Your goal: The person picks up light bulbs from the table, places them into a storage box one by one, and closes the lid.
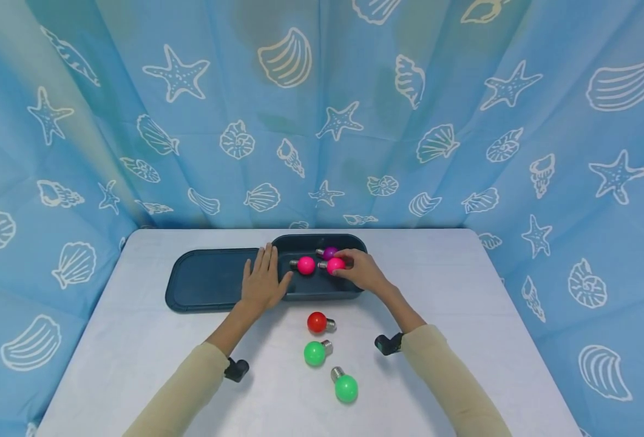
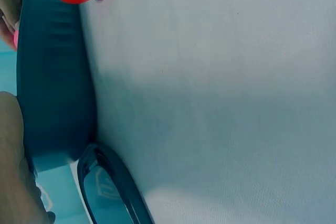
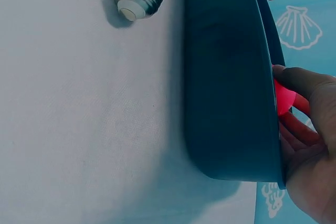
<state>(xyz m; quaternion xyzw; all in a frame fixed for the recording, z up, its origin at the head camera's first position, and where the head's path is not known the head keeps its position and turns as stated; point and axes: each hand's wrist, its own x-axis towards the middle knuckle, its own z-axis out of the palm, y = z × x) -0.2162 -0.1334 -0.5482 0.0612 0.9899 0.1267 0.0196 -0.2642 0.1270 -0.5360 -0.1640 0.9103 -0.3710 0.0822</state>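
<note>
In the head view my right hand (image 1: pixel 362 270) pinches a pink light bulb (image 1: pixel 335 265) inside the dark box (image 1: pixel 322 296), its metal base pointing left. The right wrist view shows thumb and fingers round the pink bulb (image 3: pixel 284 98), partly hidden by the box wall. Another pink bulb (image 1: pixel 306 265) and a purple bulb (image 1: pixel 329 253) lie in the box. My left hand (image 1: pixel 263 284), fingers straight, rests at the box's left end, by the dark lid (image 1: pixel 212 280).
On the white table (image 1: pixel 436 376) in front of the box lie a red bulb (image 1: pixel 317 322), a green bulb (image 1: pixel 314 353) and another green bulb (image 1: pixel 346 388). A blue curtain (image 1: pixel 322 152) with shell prints hangs behind and at both sides.
</note>
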